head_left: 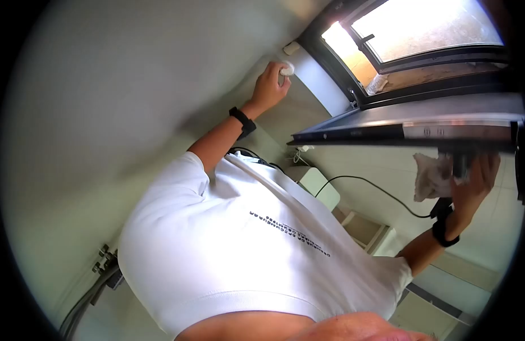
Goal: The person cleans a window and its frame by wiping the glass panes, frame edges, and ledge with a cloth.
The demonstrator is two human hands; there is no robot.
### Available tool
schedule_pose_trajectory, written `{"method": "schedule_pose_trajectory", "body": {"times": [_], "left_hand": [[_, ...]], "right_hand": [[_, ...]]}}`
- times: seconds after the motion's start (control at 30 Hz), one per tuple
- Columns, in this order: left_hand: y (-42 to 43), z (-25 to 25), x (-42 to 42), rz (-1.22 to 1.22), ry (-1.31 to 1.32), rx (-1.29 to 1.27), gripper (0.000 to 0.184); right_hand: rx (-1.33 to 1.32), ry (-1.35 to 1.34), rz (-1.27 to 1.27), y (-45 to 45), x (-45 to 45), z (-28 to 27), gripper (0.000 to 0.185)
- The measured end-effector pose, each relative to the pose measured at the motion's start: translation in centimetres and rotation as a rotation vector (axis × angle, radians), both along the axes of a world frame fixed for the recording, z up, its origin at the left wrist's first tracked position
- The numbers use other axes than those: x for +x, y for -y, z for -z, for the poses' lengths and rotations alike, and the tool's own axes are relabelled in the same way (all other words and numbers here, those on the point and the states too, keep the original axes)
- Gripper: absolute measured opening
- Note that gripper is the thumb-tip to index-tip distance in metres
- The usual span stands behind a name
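1 white T-shirt [239,244] with dark lettering fills the near view, with an arm reaching out on each side and 2 black wristbands, the left wristband [242,123] and the right wristband [446,226]. At the right, the right hand [479,181] is partly hidden by a dark fitting [460,165] below the window sash [359,135]; a crumpled cloth [430,177] sits against its finger side, but how tightly the fingers are closed I cannot tell. That cloth looks thin, limp and light, hard to damage, and best taken by its bunched part, since the loose edge would probably fold away. A black cable [381,193] runs from near the right wristband toward a white appliance [325,188]. Farther off, the left hand [268,90] pinches a white wad [287,69] between thumb and fingers, close to the wall; it seems soft and nearly weightless, and a grip at its middle should compress it without slipping. Beyond both hands stands the dark-framed window [325,46], bright daylight behind its glass.
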State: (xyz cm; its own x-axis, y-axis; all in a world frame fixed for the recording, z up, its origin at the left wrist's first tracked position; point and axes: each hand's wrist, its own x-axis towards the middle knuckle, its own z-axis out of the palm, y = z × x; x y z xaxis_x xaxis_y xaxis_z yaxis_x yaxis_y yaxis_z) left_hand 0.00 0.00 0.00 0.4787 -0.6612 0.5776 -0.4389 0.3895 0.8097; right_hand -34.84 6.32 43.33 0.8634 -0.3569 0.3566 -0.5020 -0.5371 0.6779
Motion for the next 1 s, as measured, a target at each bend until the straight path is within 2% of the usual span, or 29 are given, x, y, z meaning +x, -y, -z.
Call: {"method": "schedule_pose_trajectory", "body": {"times": [0.07,0.1,0.13,0.23,0.3,0.47,0.57,0.7,0.77,0.83,0.93,1.0], "left_hand": [[-0.1,-1.5,-0.3,0.02,-0.036,-0.004,0.035],[4.8,-4.9,1.7,-0.001,0.091,-0.036,0.035],[3.7,-4.3,1.3,-0.005,0.147,0.038,0.034],[10.3,-4.6,0.2,0.046,0.341,0.06,0.033],[12.7,-2.7,-2.3,0.091,0.429,0.104,0.032],[20.6,4.7,-1.4,0.236,0.668,0.226,0.033],[20.6,4.2,-2.1,0.301,0.685,0.414,0.028],[20.1,5.1,-1.2,0.217,0.871,0.412,0.02],[20.2,3.5,-1.6,0.183,0.832,0.464,0.02],[19.8,4.0,-2.0,0.166,0.841,0.471,0.021],[19.2,4.7,-2.9,0.108,0.874,0.461,0.024],[18.6,4.4,-3.6,0.118,0.849,0.458,0.03]], "right_hand": [[-0.006,0.05,-0.035,-1.0,-1.9,0.2,0.035],[-0.043,0.156,-0.082,2.1,-4.6,1.0,0.038],[0.027,0.197,-0.111,2.7,-7.0,2.3,0.041],[0.089,0.5,-0.156,3.7,-13.8,3.8,0.048],[0.152,0.621,-0.134,3.2,-15.8,4.6,0.049],[0.231,0.84,-0.08,1.1,-16.2,7.1,0.051],[0.323,0.944,-0.094,2.0,-15.3,7.2,0.052],[0.471,1.05,-0.103,4.5,-13.8,6.8,0.053],[0.525,1.092,-0.086,4.8,-13.7,6.8,0.054],[0.559,1.116,-0.082,5.7,-13.9,6.9,0.055],[0.55,1.124,-0.054,5.5,-13.9,6.9,0.056],[0.45,1.076,-0.016,5.0,-14.6,6.9,0.057]]}}
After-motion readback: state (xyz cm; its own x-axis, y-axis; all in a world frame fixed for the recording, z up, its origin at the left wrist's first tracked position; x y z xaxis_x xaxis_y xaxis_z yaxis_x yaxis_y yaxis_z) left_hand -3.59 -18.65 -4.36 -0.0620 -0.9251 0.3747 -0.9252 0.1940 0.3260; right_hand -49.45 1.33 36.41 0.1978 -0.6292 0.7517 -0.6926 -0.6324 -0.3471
